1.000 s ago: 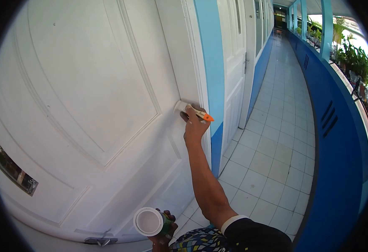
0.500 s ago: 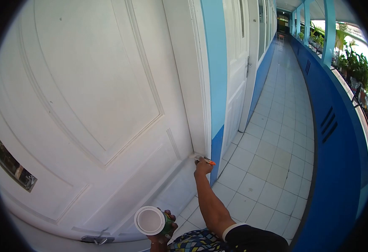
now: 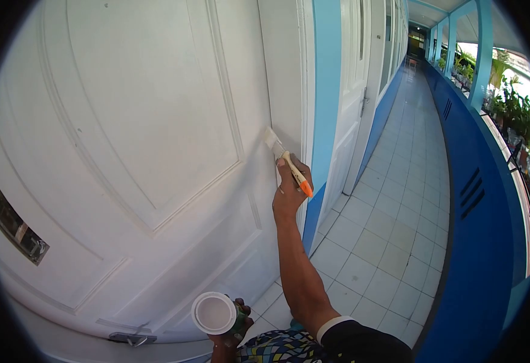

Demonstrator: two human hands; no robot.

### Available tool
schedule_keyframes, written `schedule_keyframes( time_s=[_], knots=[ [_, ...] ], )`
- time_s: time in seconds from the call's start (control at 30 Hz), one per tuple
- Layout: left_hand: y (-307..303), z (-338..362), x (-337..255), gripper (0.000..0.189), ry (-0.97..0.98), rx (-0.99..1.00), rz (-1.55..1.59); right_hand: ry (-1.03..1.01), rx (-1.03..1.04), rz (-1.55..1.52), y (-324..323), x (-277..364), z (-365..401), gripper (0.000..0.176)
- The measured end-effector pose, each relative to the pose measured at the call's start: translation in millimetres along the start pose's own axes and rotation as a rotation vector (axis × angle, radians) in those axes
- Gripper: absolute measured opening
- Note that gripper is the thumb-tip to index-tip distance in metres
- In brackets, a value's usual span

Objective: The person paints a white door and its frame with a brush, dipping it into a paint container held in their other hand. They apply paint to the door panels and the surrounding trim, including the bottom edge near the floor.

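My right hand (image 3: 292, 175) is closed round the handle of a paintbrush (image 3: 289, 163), which is pale with an orange tip. Its bristles are against the edge of a white panelled door (image 3: 138, 109), beside the white door frame (image 3: 286, 78). Low in the view, my left hand (image 3: 234, 330) grips a paint can (image 3: 214, 313) with a white rim and a green side. Pale paint shows inside the can. Part of that hand is hidden behind it.
A metal door handle (image 3: 133, 339) sits at the bottom left. Tiled floor (image 3: 367, 242) runs down a corridor, with a blue low wall (image 3: 482, 181) along its right. Potted plants (image 3: 516, 112) stand beyond that wall. Another white door (image 3: 351, 91) is farther along.
My right hand has moved up along the door's edge with the paintbrush, from near the frame's foot to beside the upper panel. My left hand keeps the can in nearly the same place.
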State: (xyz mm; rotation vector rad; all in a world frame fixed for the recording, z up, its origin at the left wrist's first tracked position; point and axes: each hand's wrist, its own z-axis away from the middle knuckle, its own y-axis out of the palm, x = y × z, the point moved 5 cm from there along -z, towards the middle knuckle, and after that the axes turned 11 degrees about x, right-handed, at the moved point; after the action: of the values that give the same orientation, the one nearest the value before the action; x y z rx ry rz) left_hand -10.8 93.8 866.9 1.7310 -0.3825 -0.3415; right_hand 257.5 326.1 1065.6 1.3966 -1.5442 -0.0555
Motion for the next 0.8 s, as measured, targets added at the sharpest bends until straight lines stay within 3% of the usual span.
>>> schedule_keyframes(
  time_s=[0.07, 0.2, 0.37, 0.43, 0.57, 0.73, 0.8],
  knots=[
    [-3, -1, -1, 0.066, 0.007, -0.012, 0.006, 0.018, 0.005, 0.06, -5, -2, 0, 0.036],
    [-12, 0, -5, 0.076, -0.01, 0.0, -0.007, 0.141, -0.028, 0.209, -70, -84, 44, 0.03],
    [-7, 3, -4, 0.083, -0.022, -0.012, 0.017, 0.127, -0.147, 0.252, -135, -149, 108, 0.019],
    [-6, 4, -4, 0.084, -0.01, -0.003, 0.014, 0.109, -0.107, 0.508, -142, -151, 113, 0.012],
    [0, 6, -5, 0.084, -0.005, 0.015, 0.003, -0.025, 0.019, 0.775, -99, -120, 84, 0.006],
    [-2, 12, -10, 0.082, 0.038, 0.055, 0.017, -0.123, 0.06, 0.532, -16, -48, 2, 0.007],
    [-4, 14, -12, 0.07, 0.015, 0.002, 0.023, -0.112, 0.067, 0.358, 5, -22, -18, 0.012]
  ],
)
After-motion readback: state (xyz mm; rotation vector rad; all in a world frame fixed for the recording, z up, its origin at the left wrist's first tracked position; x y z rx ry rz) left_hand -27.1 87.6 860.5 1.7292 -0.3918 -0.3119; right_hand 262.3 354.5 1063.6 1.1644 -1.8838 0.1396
